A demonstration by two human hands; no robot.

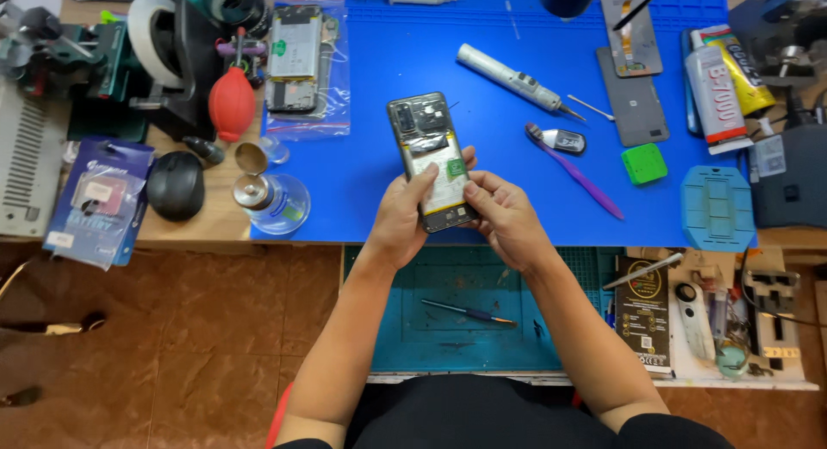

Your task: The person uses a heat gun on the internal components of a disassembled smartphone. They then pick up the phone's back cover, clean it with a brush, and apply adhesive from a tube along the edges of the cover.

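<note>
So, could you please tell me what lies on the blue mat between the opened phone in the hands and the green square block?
In the head view, between the opened phone and the green square block lies a purple-handled tool beside a small grey oval piece.

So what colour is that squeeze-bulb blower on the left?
Red: the bulb blower shows clearly in the head view.

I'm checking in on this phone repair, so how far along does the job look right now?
Done: the phone has its back off, with the insides bare, and a grey cover panel lies apart on the blue mat. In hand: the left hand and right hand both grip the phone's lower end, thumbs on its battery area. Left: the phone is not yet closed; the electric screwdriver lies untouched.
</note>
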